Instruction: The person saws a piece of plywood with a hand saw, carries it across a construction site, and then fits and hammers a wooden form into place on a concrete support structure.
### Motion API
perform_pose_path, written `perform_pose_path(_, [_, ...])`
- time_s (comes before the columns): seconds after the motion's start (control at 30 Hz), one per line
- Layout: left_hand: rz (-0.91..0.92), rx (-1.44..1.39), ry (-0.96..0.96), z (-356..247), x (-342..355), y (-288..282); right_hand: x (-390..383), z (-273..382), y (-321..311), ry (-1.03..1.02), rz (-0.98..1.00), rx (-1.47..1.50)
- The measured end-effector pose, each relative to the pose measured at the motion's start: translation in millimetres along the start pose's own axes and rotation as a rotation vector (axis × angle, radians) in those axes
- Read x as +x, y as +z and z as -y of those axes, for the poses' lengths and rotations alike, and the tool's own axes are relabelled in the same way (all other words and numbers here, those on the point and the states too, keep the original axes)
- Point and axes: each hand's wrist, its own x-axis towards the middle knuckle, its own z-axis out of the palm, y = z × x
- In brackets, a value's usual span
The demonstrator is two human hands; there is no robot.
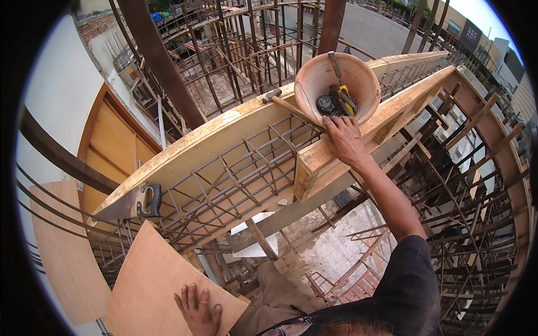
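Observation:
My left hand point(199, 309) lies flat with fingers spread on a curved-looking plywood sheet point(151, 285) at the lower left. My right hand point(343, 140) has its fingers over the near rim of a worn, pinkish bucket point(307, 78); its thumb is hidden. Inside the bucket are a yellow-and-black tool point(346, 98), a round black object point(325, 103) and dark small items. A metal tool point(335, 64) leans across the bucket's far rim. A hammer point(288, 106) rests beside the bucket, its handle running to my right hand; whether my fingers touch it I cannot tell.
A handsaw point(126, 204) lies at the left end of the wooden beam formwork point(213, 126), which encloses a rebar cage point(241, 168). Another plywood sheet point(70, 252) leans at far left. Below, open gaps drop to a floor point(347, 229) among many props. A steel post point(159, 61) rises beyond.

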Motion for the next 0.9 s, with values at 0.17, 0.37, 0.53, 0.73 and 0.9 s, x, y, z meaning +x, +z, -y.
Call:
perform_pose_path(0.17, [-0.015,-0.130,-0.042,-6,-3,-9,33,2,-26,0.156,0.262,0.118])
perform_pose_path(0.37, [0.031,-0.171,-0.066,-5,5,-10,109,-56,25,0.192,0.496,-0.263])
perform_pose_path(0.53, [0.063,-0.170,-0.107,-3,-1,-9,168,-73,50,0.125,0.816,-0.238])
perform_pose_path(0.73, [0.056,-0.211,-0.102,-3,8,-12,140,-110,99,0.669,0.816,0.553])
perform_pose_path(0.9, [0.028,-0.241,-0.122,-3,4,-14,134,-130,126,0.676,0.750,0.755])
